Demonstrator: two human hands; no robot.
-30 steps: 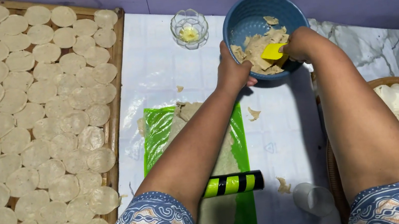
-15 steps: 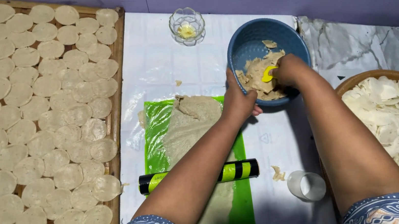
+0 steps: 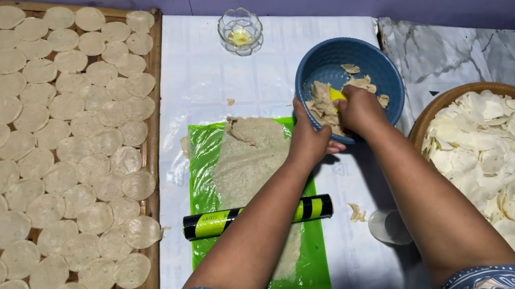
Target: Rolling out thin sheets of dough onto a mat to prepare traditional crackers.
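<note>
Blue bowl (image 3: 371,63) — left hand (image 3: 307,136) gripping rim, right hand (image 3: 357,109) clutching yellow scraper (image 3: 336,94).

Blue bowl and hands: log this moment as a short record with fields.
left hand: grips the near rim of the blue bowl
right hand: inside the bowl, pressing a yellow scraper into dough scraps
green mat: thin rolled dough sheet on it, black and green rolling pin lying across
left tray: rows of round dough discs
right basket: heap of pale chips
</note>
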